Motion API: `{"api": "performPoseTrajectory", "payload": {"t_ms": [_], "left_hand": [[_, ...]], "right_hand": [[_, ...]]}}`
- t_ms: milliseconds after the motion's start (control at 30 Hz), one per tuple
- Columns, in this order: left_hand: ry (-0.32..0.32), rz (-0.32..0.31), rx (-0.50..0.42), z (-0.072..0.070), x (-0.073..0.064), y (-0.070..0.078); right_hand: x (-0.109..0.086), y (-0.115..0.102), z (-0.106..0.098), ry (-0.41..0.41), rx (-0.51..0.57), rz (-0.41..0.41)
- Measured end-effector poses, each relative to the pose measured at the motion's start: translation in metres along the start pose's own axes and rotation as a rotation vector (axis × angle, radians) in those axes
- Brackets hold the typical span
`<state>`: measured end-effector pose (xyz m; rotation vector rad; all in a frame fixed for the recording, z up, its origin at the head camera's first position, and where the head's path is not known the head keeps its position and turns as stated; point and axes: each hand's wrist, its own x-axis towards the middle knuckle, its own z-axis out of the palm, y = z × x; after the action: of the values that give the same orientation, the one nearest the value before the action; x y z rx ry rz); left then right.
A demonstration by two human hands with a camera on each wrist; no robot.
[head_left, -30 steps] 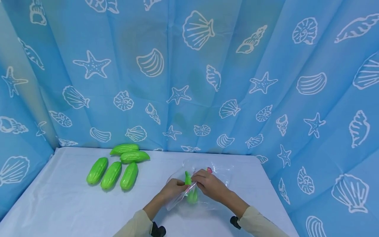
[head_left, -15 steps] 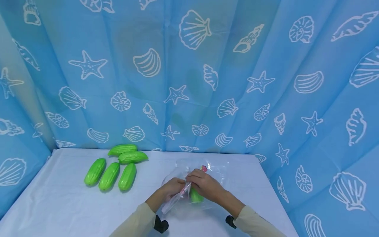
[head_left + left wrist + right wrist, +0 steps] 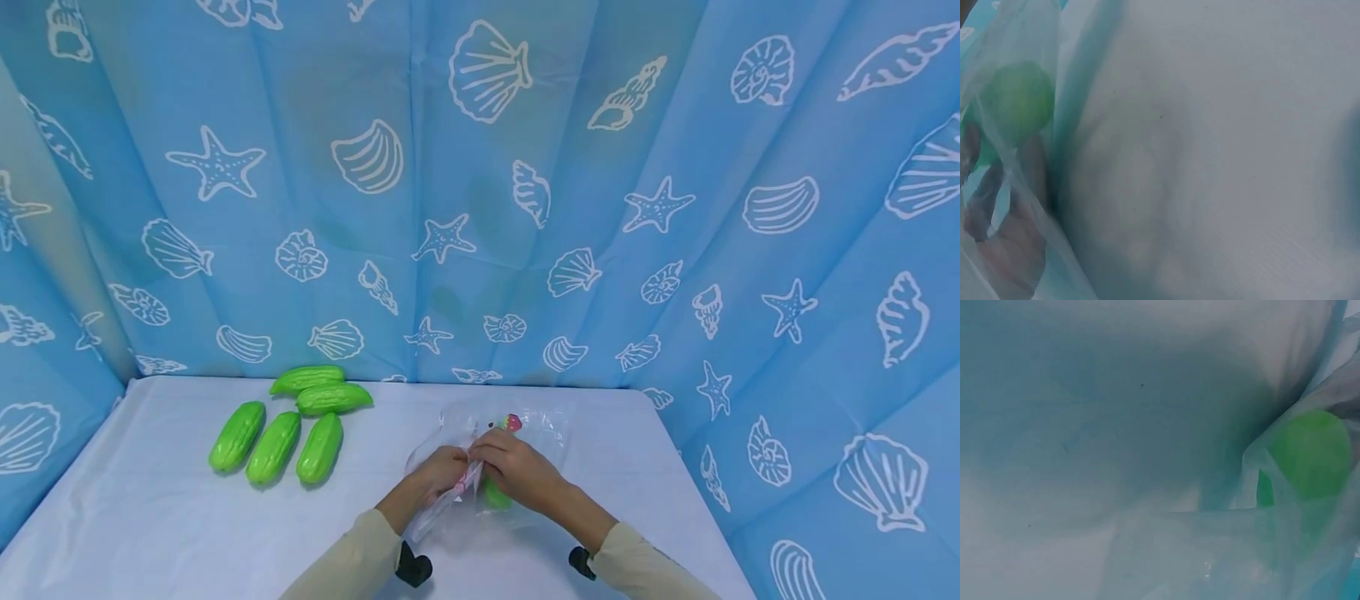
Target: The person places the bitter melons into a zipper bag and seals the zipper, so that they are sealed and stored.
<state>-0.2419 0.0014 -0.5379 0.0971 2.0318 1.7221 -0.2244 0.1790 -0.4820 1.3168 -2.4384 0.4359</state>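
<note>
A clear plastic bag (image 3: 543, 425) with a pink print lies at the table's right-centre. My right hand (image 3: 521, 468) pinches the bag's edge near its middle. My left hand (image 3: 442, 468) is close beside it, its fingertips hidden behind the plastic. Inside the bag is a green toy vegetable (image 3: 495, 493), partly covered by my right hand. The left wrist view shows my left fingers (image 3: 1032, 165) through the plastic, reaching to the vegetable (image 3: 1016, 103); I cannot tell whether they grip it. The right wrist view shows its rounded green end (image 3: 1313, 453) behind plastic.
Several bright green toy bitter melons (image 3: 274, 447) lie grouped at the back left of the white-covered table (image 3: 187, 533). Blue curtains (image 3: 375, 250) with shell and starfish prints stand behind the table and along its sides.
The green vegetable's narrow tip, visible between my hands earlier, is now hidden. My left fingers have gone behind the plastic. The head view has shifted slightly; the loose melons lie as before.
</note>
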Motion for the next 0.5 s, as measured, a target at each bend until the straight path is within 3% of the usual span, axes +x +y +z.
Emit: {"api": "performPoseTrajectory", "payload": {"t_ms": [200,500], "left_hand": [[0.082,0.013,0.065,0.0041,0.0024,-0.0003],[0.009,0.069,0.048,0.0051,0.0017,-0.0045]], "right_hand": [[-0.0019,0.0016,0.0013,-0.001,0.005,0.010],[-0.0064,0.0075,0.0042,-0.028,0.039,0.026]]}}
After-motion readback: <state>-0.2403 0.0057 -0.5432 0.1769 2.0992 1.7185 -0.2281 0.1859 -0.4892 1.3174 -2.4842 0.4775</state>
